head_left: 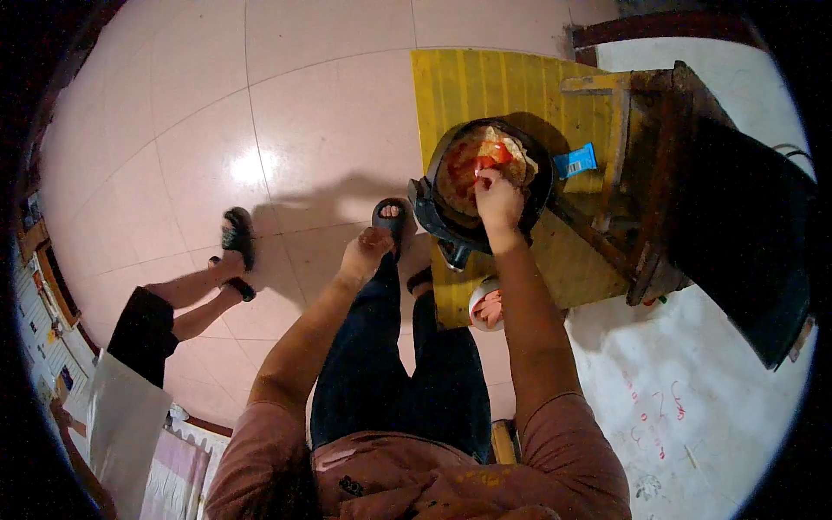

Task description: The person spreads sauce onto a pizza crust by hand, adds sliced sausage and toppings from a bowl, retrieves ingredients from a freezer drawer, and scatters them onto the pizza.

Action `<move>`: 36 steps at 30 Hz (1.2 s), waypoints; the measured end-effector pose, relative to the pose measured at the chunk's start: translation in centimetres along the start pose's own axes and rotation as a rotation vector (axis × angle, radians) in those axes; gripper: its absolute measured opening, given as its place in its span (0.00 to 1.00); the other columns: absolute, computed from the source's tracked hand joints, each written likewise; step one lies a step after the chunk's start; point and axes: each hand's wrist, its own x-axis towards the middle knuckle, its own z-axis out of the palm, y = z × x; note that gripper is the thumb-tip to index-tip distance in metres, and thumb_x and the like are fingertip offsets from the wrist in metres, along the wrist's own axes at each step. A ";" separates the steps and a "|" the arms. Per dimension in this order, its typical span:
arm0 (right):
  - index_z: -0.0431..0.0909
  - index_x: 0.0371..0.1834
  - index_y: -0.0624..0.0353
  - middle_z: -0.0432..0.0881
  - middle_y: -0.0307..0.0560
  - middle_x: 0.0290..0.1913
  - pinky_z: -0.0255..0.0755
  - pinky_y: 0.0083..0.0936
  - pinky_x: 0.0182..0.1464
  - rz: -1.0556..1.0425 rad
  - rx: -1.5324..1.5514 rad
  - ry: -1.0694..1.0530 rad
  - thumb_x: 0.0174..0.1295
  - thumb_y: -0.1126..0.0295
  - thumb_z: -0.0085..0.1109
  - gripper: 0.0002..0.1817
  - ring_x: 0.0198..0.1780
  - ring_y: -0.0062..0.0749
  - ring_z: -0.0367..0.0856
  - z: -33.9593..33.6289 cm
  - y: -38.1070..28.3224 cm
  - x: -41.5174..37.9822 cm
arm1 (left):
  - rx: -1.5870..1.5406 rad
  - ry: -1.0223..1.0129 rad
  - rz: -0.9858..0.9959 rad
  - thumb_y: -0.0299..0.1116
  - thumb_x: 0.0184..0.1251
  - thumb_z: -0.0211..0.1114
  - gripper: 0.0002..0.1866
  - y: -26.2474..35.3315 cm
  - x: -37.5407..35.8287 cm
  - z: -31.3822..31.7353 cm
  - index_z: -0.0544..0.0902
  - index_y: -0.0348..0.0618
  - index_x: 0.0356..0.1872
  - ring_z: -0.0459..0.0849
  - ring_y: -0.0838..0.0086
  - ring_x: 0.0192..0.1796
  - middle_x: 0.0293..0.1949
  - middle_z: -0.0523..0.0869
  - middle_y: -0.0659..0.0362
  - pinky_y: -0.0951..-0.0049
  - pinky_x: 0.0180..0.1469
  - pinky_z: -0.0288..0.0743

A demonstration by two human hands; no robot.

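Note:
A round black pan stands on a yellow slatted table, holding a browned flatbread with red sauce and a pale, folded-looking edge. Over the pan is my right hand, its fingers pinched together at the red-topped surface. What those fingers hold, if anything, is too small to make out. My left hand hangs in the air left of the pan, above my leg, with its fingers curled in and no object visible in it. A white bowl of pink pieces sits near the table's front edge, beside my right forearm.
A blue packet lies right of the pan on the yellow table. A wooden frame and a large black panel stand farther right. Another person's legs are at the left on the tiled floor.

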 end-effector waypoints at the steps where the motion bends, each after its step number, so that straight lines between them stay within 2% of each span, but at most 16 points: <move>1: 0.79 0.33 0.49 0.80 0.53 0.28 0.73 0.39 0.35 -0.023 0.068 -0.047 0.52 0.60 0.57 0.09 0.31 0.49 0.79 0.0 -0.3 -0.7 | -0.074 -0.002 0.001 0.34 0.60 0.58 0.14 0.2 0.0 0.0 0.76 0.36 0.43 0.78 0.75 0.39 0.35 0.82 0.56 0.76 0.43 0.70; 2: 0.79 0.33 0.49 0.80 0.53 0.29 0.73 0.38 0.36 -0.021 0.093 -0.009 0.52 0.61 0.56 0.08 0.33 0.48 0.79 1.5 -0.3 -1.3 | -0.012 0.006 -0.006 0.34 0.60 0.58 0.14 0.5 0.0 0.0 0.76 0.36 0.43 0.78 0.75 0.39 0.35 0.82 0.57 0.77 0.43 0.70; 5: 0.79 0.38 0.47 0.81 0.50 0.29 0.73 0.39 0.35 -0.186 0.060 -0.101 0.52 0.61 0.56 0.11 0.32 0.46 0.80 2.3 -0.1 -2.0 | 0.097 0.028 -0.032 0.34 0.60 0.58 0.14 2.2 -0.3 0.1 0.76 0.36 0.43 0.78 0.76 0.39 0.35 0.81 0.57 0.77 0.42 0.70; 7: 0.80 0.35 0.49 0.81 0.51 0.31 0.73 0.37 0.37 -0.153 0.039 -0.169 0.51 0.62 0.56 0.10 0.34 0.46 0.79 0.4 -0.8 -2.3 | 0.069 0.039 -0.058 0.34 0.60 0.58 0.14 2.3 -0.4 0.2 0.77 0.36 0.43 0.78 0.76 0.38 0.35 0.81 0.57 0.77 0.42 0.70; 10: 0.81 0.35 0.48 0.81 0.50 0.31 0.74 0.35 0.36 -0.061 -0.107 -0.158 0.50 0.62 0.57 0.10 0.34 0.45 0.79 -0.6 0.7 -1.6 | -0.044 0.015 -0.047 0.34 0.59 0.59 0.15 1.4 0.0 0.2 0.76 0.36 0.44 0.78 0.76 0.38 0.35 0.81 0.57 0.78 0.42 0.70; 11: 0.81 0.35 0.48 0.81 0.50 0.30 0.74 0.34 0.35 0.020 -0.119 -0.184 0.50 0.61 0.57 0.10 0.33 0.45 0.80 -0.7 1.4 -1.1 | -0.023 0.019 -0.036 0.34 0.59 0.59 0.15 1.0 0.0 0.2 0.76 0.36 0.44 0.78 0.76 0.38 0.35 0.81 0.57 0.78 0.42 0.70; 14: 0.82 0.34 0.50 0.81 0.51 0.30 0.74 0.35 0.34 0.109 -0.210 -0.047 0.51 0.61 0.57 0.10 0.33 0.45 0.80 -0.6 2.8 -0.1 | 0.014 0.021 -0.040 0.33 0.59 0.59 0.14 2.0 -0.2 0.2 0.76 0.36 0.44 0.78 0.76 0.37 0.34 0.81 0.57 0.78 0.41 0.70; 16: 0.81 0.35 0.50 0.80 0.52 0.30 0.74 0.36 0.34 0.188 -0.174 -0.057 0.53 0.63 0.54 0.10 0.33 0.45 0.79 -2.1 1.9 0.4 | 0.009 0.008 -0.093 0.32 0.59 0.59 0.14 1.9 0.0 0.1 0.76 0.36 0.44 0.78 0.76 0.37 0.34 0.81 0.57 0.78 0.41 0.71; 18: 0.81 0.36 0.50 0.80 0.52 0.30 0.74 0.36 0.34 0.212 -0.188 0.001 0.54 0.63 0.53 0.10 0.33 0.46 0.79 -1.4 2.4 1.3 | -0.112 0.001 -0.098 0.32 0.59 0.59 0.14 1.7 -0.1 0.1 0.76 0.35 0.44 0.78 0.76 0.38 0.34 0.81 0.57 0.78 0.42 0.71; 19: 0.81 0.37 0.51 0.80 0.52 0.30 0.74 0.37 0.34 0.216 -0.187 -0.043 0.55 0.63 0.52 0.11 0.33 0.47 0.79 -1.2 2.5 1.4 | -0.172 -0.003 -0.100 0.32 0.59 0.60 0.14 1.6 -0.3 0.1 0.76 0.35 0.44 0.78 0.75 0.38 0.34 0.81 0.56 0.78 0.42 0.71; 22: 0.81 0.37 0.50 0.80 0.53 0.31 0.74 0.38 0.36 0.134 -0.284 -0.157 0.54 0.63 0.53 0.11 0.35 0.46 0.79 0.5 3.5 1.7 | -0.181 -0.019 -0.101 0.31 0.59 0.60 0.14 3.2 -0.8 0.3 0.76 0.34 0.43 0.79 0.75 0.38 0.34 0.81 0.56 0.78 0.42 0.71; 25: 0.81 0.36 0.51 0.80 0.53 0.32 0.73 0.37 0.40 0.102 -0.234 -0.201 0.52 0.63 0.56 0.10 0.36 0.45 0.79 0.1 2.7 -0.3 | 0.065 0.039 -0.099 0.30 0.59 0.59 0.13 2.0 -0.1 0.1 0.76 0.34 0.43 0.79 0.75 0.36 0.33 0.81 0.57 0.78 0.41 0.71; 29: 0.81 0.34 0.53 0.81 0.50 0.35 0.72 0.34 0.44 -0.008 -0.076 -0.315 0.49 0.64 0.59 0.10 0.40 0.44 0.78 -0.7 1.4 -1.9 | -0.063 0.029 -0.133 0.32 0.59 0.60 0.14 2.5 -0.2 0.3 0.76 0.35 0.43 0.79 0.76 0.35 0.33 0.82 0.58 0.79 0.40 0.71; 32: 0.81 0.29 0.54 0.81 0.49 0.31 0.73 0.36 0.40 -0.124 0.081 -0.197 0.47 0.66 0.58 0.08 0.35 0.45 0.80 -1.0 0.9 -2.3 | -0.025 0.037 -0.115 0.34 0.58 0.60 0.15 2.3 0.0 0.2 0.76 0.35 0.43 0.79 0.78 0.33 0.32 0.81 0.58 0.79 0.37 0.71; 35: 0.81 0.36 0.53 0.80 0.51 0.36 0.72 0.35 0.45 -0.170 0.173 -0.258 0.50 0.64 0.58 0.11 0.40 0.46 0.78 -0.2 0.3 -1.9 | 0.024 0.000 -0.110 0.34 0.60 0.58 0.14 2.8 0.1 0.2 0.76 0.38 0.45 0.78 0.78 0.33 0.33 0.81 0.59 0.79 0.35 0.70; 36: 0.80 0.36 0.53 0.80 0.52 0.36 0.72 0.35 0.45 -0.132 0.082 -0.258 0.50 0.64 0.57 0.11 0.40 0.46 0.78 -0.1 0.4 -1.7 | 0.054 -0.017 -0.141 0.33 0.61 0.57 0.14 2.7 0.2 0.0 0.75 0.40 0.46 0.77 0.78 0.34 0.35 0.81 0.59 0.78 0.36 0.70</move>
